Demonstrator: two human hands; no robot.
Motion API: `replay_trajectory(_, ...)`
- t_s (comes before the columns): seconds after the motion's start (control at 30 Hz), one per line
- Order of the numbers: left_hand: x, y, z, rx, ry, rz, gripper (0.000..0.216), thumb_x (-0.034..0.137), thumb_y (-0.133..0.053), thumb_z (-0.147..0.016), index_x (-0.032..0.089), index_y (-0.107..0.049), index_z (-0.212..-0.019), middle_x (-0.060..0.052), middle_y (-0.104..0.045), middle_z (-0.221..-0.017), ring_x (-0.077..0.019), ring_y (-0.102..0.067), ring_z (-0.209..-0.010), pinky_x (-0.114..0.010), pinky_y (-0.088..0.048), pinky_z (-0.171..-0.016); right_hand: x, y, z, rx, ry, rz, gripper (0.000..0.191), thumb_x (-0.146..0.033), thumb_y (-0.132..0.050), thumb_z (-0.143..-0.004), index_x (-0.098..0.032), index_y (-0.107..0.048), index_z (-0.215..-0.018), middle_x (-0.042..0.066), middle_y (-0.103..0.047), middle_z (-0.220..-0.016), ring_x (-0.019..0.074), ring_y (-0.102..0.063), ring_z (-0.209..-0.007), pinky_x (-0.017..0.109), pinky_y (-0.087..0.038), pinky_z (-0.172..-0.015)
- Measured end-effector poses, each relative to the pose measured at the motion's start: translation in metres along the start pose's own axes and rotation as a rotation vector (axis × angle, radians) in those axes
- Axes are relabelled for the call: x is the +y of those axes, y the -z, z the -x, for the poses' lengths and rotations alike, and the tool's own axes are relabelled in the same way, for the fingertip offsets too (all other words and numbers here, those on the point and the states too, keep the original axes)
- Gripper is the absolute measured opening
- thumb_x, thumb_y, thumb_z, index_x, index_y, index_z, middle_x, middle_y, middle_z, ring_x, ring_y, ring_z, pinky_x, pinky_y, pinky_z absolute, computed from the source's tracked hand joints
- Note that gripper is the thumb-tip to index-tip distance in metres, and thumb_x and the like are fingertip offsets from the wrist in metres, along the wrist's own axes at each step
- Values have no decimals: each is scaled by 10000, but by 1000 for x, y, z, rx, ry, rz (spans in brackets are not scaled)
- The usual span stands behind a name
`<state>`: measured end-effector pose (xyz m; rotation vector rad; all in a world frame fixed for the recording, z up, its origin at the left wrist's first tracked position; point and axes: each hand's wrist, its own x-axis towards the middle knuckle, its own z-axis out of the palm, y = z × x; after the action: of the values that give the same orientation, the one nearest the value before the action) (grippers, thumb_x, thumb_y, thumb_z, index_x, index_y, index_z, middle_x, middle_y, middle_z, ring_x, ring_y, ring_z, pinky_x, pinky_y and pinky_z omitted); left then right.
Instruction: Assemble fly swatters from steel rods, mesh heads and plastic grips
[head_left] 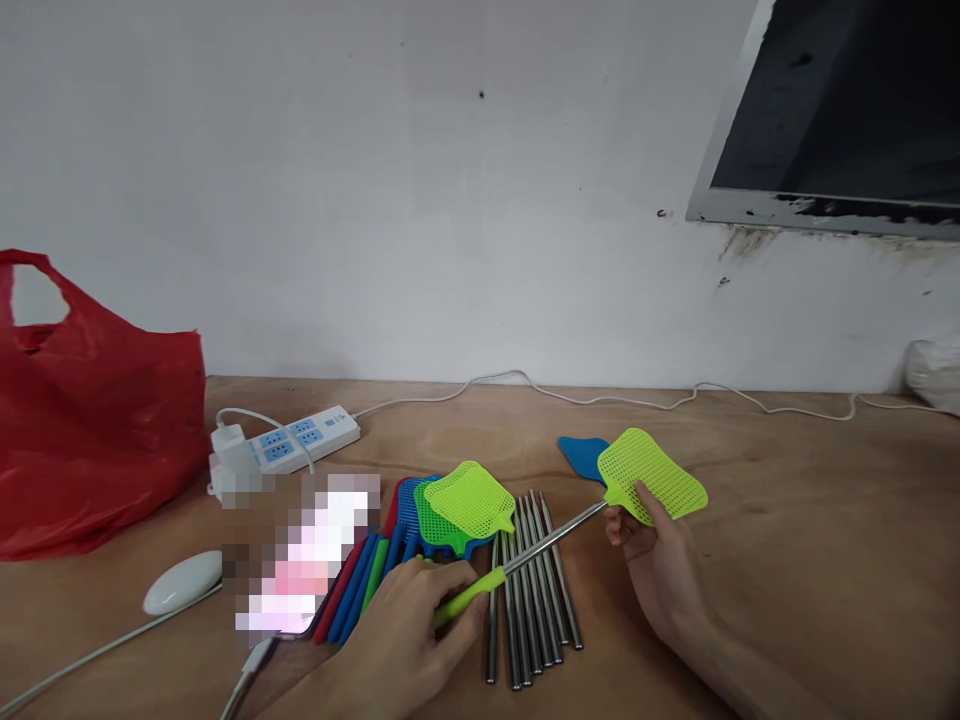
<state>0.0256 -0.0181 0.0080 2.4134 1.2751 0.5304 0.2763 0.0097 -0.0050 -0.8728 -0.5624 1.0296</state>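
Note:
A yellow-green fly swatter [651, 474] with a metal rod is held between my two hands, above the table. My left hand [420, 630] is closed around its yellow-green handle. With thumb and fingers, my right hand [660, 565] pinches the base of its mesh head. Below the rod lie several loose metal rods [531, 600], side by side. Stacked swatter heads [469, 500] in yellow-green, green, blue and red rest behind my left hand. Several coloured handles [360, 585] lie left of that hand, which partly hides them. Another blue swatter head [583, 456] lies behind the held one.
A phone [315, 570] with a blurred screen lies left of the handles, cable attached. Farther left are a white oval object [184, 582], a power strip [300, 437] and a red plastic bag [97, 420]. A white cord [592, 402] runs along the wall.

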Motion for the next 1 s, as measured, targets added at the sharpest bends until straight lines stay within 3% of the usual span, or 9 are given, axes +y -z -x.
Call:
replay_trajectory(0.17,-4,0,3,-2,-36,47,352,358,-371,-1017,209,-592,-788,-26,-647,-705,-195,-593,-626,-288,-334,-576,2,5,-4,-5,-33,28,324,-309,-903,-603,-221,-638,-768,-39,-625,-626,95,-522,-512,192,-409,-406)
replay_trajectory(0.33,-6,-4,5,2,-29,50,342,356,-352,-1028,206,-571,-812,-36,-650,-737,-206,-605,-631,-295,-329,-572,2,3,0,-19,-104,79,376,-332,-932,-553,-191,-660,-771,-12,-654,-592,79,-481,-482,165,-372,-391)
replay_trajectory(0.57,-8,-10,6,3,-21,45,342,368,-329,-1037,210,-549,-827,-27,-630,-728,-210,-601,-648,-301,-319,-576,9,-3,18,-180,-184,165,351,-412,-891,-636,-186,-674,-795,3,-665,-613,95,-476,-494,199,-365,-408)
replay_trajectory(1.0,-7,-11,6,-32,-5,64,336,379,-306,-1043,216,-524,-846,-30,-632,-764,-211,-613,-693,-300,-335,-610,8,-3,18,-212,-180,158,353,-425,-886,-650,-181,-653,-756,-9,-645,-609,77,-458,-478,182,-354,-402)
